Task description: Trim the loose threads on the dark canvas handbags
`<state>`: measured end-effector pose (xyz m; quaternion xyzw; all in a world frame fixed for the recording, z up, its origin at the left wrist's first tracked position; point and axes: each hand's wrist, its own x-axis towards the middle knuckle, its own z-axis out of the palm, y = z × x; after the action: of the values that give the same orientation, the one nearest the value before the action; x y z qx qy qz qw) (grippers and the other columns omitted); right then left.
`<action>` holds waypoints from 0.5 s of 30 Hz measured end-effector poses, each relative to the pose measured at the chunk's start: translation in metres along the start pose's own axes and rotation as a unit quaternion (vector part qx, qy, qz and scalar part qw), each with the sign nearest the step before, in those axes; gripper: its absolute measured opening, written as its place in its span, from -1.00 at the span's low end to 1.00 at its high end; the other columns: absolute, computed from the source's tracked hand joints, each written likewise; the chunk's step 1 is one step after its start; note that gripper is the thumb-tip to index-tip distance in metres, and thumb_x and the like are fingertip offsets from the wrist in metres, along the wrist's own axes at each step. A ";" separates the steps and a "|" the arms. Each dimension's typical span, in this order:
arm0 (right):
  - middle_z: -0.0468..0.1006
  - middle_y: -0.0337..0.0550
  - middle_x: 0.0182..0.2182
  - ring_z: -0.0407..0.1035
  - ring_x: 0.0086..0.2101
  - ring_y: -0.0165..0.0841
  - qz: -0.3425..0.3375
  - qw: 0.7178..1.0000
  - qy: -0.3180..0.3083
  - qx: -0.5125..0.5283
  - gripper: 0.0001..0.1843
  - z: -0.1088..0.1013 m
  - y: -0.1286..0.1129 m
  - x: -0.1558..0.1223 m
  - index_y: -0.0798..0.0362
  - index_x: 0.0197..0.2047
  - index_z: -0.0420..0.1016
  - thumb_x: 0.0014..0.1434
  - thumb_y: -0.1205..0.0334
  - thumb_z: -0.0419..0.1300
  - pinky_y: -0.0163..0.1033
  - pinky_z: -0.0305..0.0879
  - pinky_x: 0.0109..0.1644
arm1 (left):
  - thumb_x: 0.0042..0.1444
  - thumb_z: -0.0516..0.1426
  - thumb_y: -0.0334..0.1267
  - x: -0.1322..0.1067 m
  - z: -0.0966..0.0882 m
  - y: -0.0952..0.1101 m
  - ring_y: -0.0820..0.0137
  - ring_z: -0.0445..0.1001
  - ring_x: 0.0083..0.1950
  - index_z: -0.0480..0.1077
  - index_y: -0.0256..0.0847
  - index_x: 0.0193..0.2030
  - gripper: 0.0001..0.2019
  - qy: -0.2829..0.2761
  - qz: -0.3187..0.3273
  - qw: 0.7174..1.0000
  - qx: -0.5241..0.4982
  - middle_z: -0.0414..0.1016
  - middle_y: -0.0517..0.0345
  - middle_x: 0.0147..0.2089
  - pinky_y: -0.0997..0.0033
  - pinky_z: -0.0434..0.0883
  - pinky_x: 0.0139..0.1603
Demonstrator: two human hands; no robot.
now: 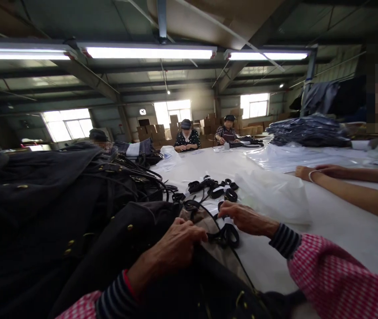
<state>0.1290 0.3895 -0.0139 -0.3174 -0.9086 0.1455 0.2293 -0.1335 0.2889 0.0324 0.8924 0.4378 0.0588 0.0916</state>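
Note:
My left hand (180,241) is closed on the edge of a black cloth bag (156,221), whose tan lining (209,223) shows. A rolled bundle of black straps (230,235) with a white paper band lies across that lining. Over the bundle's upper end, my right hand (247,218) has its fingers bent together on it; the fingertips are partly hidden. More banded strap bundles (224,190) lie on the white table just beyond.
A high heap of black bags (43,195) with brass fittings fills the left. Clear plastic bags (271,195) lie right of centre on the white table (338,230). A co-worker's hands (311,173) rest at the right, near stacked wrapped goods (308,130). Other people sit across the table.

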 end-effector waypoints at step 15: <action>0.60 0.10 -0.26 0.38 -0.11 -0.10 -0.064 0.964 0.011 -0.257 -0.86 -0.026 -0.037 0.017 0.15 -0.22 0.53 0.14 0.43 0.18 -0.04 0.18 -0.06 | 0.06 0.08 -0.52 0.006 -0.080 0.038 0.31 0.28 -0.10 0.35 -0.24 -0.51 -0.82 0.051 0.003 0.986 0.159 0.44 0.13 -0.29 0.33 0.18 -0.15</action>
<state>0.1115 0.3757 0.0287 -0.3080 -0.9314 -0.1118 0.1585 -0.1156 0.2799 0.1183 0.8928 0.4431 0.0345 -0.0737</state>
